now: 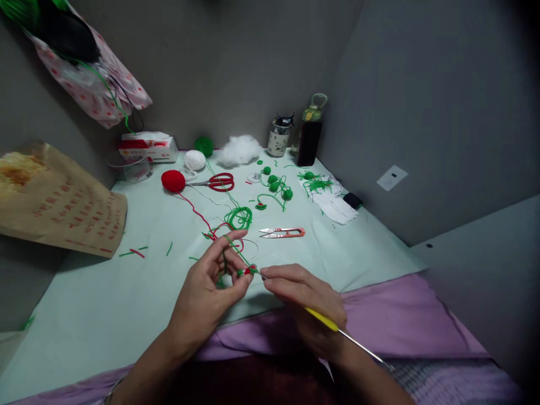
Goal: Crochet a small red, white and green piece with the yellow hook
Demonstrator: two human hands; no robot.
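Note:
In my left hand [213, 292], thumb and fingers pinch a small crochet piece [248, 271] in red and green yarn. A green strand runs up over the raised index finger. My right hand [310, 298] is closed around a crochet hook [323, 319] with a yellow handle; its tip meets the piece, and its metal rear end sticks out past the wrist. Just beyond my hands lies a loose coil of green yarn [238, 217] with red strands beside it. Thread snips [282, 233] with an orange handle rest a little to the right.
Behind are a red yarn ball [173, 181], red-handled scissors [219, 181], a white yarn ball [194, 160], white stuffing [239, 150] and several green crocheted balls [273, 183]. A paper bag [84, 208] stands left; a bottle [312, 112] and a dark phone-like slab [309, 144] stand at the back right.

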